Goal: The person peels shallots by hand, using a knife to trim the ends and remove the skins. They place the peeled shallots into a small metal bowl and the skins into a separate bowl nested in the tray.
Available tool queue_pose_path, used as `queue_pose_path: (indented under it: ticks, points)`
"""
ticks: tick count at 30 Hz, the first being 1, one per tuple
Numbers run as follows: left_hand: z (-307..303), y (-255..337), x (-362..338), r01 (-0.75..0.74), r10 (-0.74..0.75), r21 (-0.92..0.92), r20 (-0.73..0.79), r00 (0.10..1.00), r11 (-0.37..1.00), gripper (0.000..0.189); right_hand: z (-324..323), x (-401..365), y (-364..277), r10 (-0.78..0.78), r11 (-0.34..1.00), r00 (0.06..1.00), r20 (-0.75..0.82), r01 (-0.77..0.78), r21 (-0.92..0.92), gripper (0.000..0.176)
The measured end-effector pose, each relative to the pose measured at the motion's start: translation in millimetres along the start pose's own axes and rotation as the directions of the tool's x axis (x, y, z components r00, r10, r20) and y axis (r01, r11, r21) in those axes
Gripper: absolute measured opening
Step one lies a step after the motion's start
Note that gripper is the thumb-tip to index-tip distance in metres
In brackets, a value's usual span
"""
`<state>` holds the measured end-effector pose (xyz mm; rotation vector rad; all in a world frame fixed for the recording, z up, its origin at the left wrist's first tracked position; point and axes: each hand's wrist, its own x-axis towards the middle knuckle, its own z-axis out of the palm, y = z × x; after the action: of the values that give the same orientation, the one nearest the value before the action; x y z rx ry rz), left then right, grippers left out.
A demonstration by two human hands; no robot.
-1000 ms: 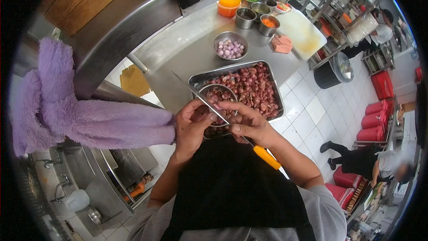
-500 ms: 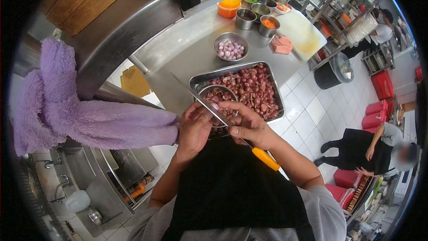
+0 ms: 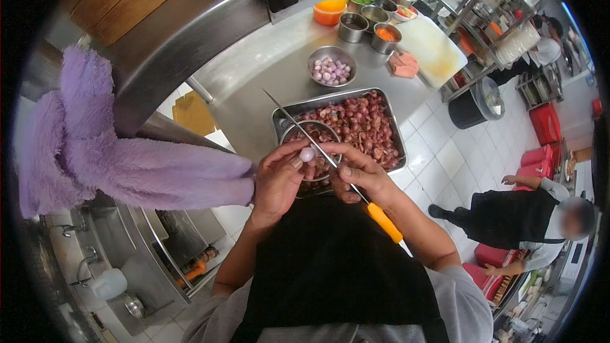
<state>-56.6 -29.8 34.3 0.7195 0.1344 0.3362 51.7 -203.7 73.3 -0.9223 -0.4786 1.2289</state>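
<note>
Between the fingertips of my left hand (image 3: 277,181) is a peeled shallot (image 3: 307,154), pale and shiny. My right hand (image 3: 365,178) grips a knife (image 3: 298,128) low on its long blade, the yellow handle sticking out behind toward my forearm. The blade points up and left, passing just beside the shallot. Below both hands is a round metal bowl (image 3: 338,132), set in a steel tray (image 3: 394,111) heaped with unpeeled red shallots (image 3: 365,124); my hands hide part of the bowl. Beyond the tray, peeled shallots (image 3: 332,71) fill a metal bowl (image 3: 312,76).
Several metal containers (image 3: 352,27) of ingredients stand at the back of the steel counter, near a pink cloth (image 3: 403,64) and a white cutting board (image 3: 438,47). A purple towel (image 3: 159,171) hangs at left. A person in a black apron (image 3: 508,219) stands at right.
The blade has shifted right and the shallot now shows more fully in my left fingers. My right fingers have curled in more. The person at right has spread their arms apart.
</note>
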Motion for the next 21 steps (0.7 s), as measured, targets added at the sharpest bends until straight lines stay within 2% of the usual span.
queue_pose_path:
  ticks: [3,7,10,15,16,18,20,21]
  points:
    - [0.8,-2.1,-2.7,-0.020,0.020,0.030,-0.015,1.000,0.999,0.028,4.0,0.6,-0.7,-0.049,0.992,0.999,0.023,0.051,-0.114,0.057]
    - [-0.6,-2.4,-5.1,-0.057,0.061,0.095,-0.046,0.997,0.994,0.028,3.4,2.0,1.4,-0.045,0.994,0.998,0.040,0.049,-0.096,0.057]
    - [0.4,-0.9,-5.1,-0.051,0.055,0.090,-0.039,0.998,0.995,0.026,0.0,1.4,1.3,-0.017,0.998,1.000,0.010,0.018,-0.058,0.057]
    - [-3.6,2.8,-5.1,-0.058,0.070,0.157,-0.075,0.995,0.986,0.022,-0.1,-0.5,-1.0,-0.045,0.987,0.994,-0.097,0.029,-0.160,0.064]
    - [-5.3,2.6,-4.8,-0.048,0.064,0.197,-0.077,0.995,0.979,0.020,1.6,-1.3,-1.4,-0.045,0.987,0.994,-0.097,0.029,-0.160,0.064]
    - [-2.6,0.1,-3.2,-0.071,0.086,0.181,-0.076,0.993,0.981,0.021,5.1,-2.7,-1.0,-0.049,0.971,0.998,-0.032,0.040,-0.236,0.067]
    - [4.0,-0.1,-2.9,-0.096,0.109,0.164,-0.074,0.991,0.982,0.021,8.8,-0.8,3.1,-0.048,0.973,0.999,-0.023,0.042,-0.227,0.072]
    - [10.1,3.0,-4.1,-0.089,0.118,0.256,-0.100,0.988,0.963,0.022,9.7,-0.3,3.9,-0.046,0.975,0.999,-0.009,0.043,-0.219,0.076]
